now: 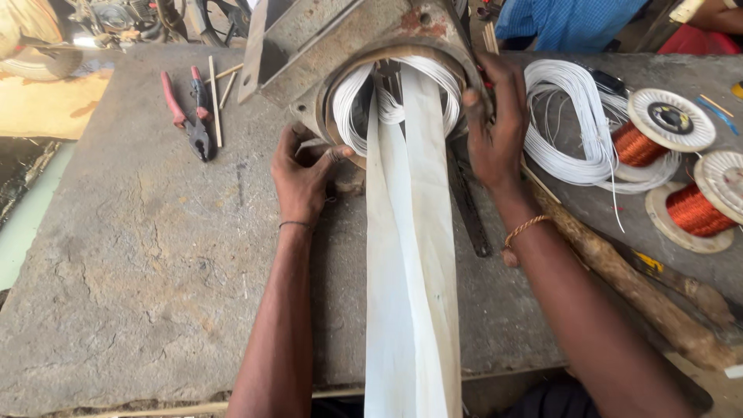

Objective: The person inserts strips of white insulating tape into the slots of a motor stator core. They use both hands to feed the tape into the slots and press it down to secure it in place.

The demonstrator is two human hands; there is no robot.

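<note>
White strips (pixel 414 255) run lengthwise from motor housing (pixel 364 46) toward viewer.

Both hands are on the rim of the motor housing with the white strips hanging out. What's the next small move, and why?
Probably press the white winding deeper into the housing with the left hand, while the right hand steadies the opposite rim. The left fingertips sit at the lower-left edge, where the loops bulge toward the opening, and the long white strips hang loose over the table.
</note>
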